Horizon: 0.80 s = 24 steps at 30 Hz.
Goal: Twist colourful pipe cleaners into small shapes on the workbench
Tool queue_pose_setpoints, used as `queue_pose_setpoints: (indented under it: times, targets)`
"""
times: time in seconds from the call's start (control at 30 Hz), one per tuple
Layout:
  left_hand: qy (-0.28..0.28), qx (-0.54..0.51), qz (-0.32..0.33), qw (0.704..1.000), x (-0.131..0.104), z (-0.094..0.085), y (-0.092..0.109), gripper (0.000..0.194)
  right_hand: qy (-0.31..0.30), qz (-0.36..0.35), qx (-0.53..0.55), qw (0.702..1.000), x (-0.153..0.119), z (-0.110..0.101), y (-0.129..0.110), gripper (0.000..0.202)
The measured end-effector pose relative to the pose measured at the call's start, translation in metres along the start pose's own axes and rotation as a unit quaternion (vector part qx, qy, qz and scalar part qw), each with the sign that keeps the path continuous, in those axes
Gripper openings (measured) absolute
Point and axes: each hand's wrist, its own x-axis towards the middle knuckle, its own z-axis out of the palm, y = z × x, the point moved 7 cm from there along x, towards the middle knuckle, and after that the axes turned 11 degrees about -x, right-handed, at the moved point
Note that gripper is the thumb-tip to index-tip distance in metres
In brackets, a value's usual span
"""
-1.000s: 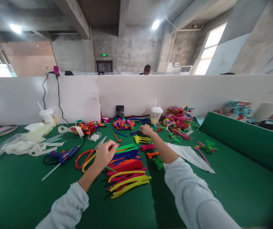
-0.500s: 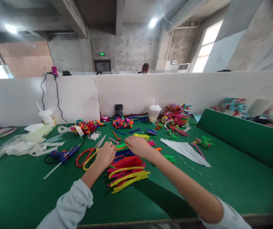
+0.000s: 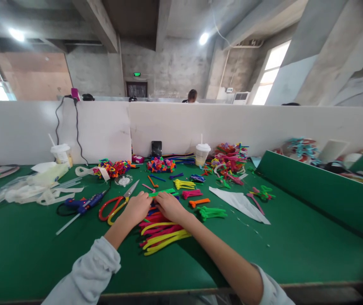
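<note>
Green fuzzy stems (image 3: 166, 191) are right at the fingertips here: left hand (image 3: 140, 206) by their left end, right hand (image 3: 169, 207) just beside it, lying over the stack. Both hands are palm down with fingers curled and nearly closed, tips almost meeting. Can't tell if either one's actually pinching a stem, the knuckles hide it.

The rest of the stem pile (image 3: 165, 239) is under the right hand and spills toward the body, reds and yellows nearest. Everything in it runs side to side, right ends angled slightly away, so the long axis goes crosswise to the forearms. The green ones sit at the far edge of the stack, with both hands about equally near, imo.

Just left of the left hand: open scissors (image 3: 118, 206), then a blue glue gun (image 3: 84, 204) further out. Right of the right hand there's a column of bent bundles: yellow bundle (image 3: 184, 184), pink bundle (image 3: 192, 194), orange piece (image 3: 199, 202), green bundle (image 3: 212, 213). Past those, a white sheet (image 3: 239, 204). Lidded cup (image 3: 202, 155) stands beyond the hands.
</note>
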Motion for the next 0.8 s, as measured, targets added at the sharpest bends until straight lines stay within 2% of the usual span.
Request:
queue_pose_setpoints:
  times: [0.17, 0.33, 0.6, 0.8]
  targets:
    - [0.009, -0.016, 0.002, 1.000, 0.001, -0.001, 0.001, 0.015, 0.042, 0.010, -0.016, 0.999, 0.000, -0.002, 0.003, 0.016]
    - [0.059, 0.001, -0.001, 0.998, 0.002, -0.009, 0.000, 0.022, 0.071, 0.025, -0.021, 0.997, 0.000, -0.011, 0.005, 0.018]
    - [0.079, 0.002, 0.069, 0.995, 0.002, -0.016, -0.003, 0.022, 0.123, 0.046, 0.027, 0.991, 0.000, -0.014, 0.011, 0.016]
    - [0.142, -0.011, 0.013, 0.990, -0.002, -0.033, -0.021, 0.023, 0.147, 0.046, 0.059, 0.986, 0.000, -0.015, 0.019, 0.019]
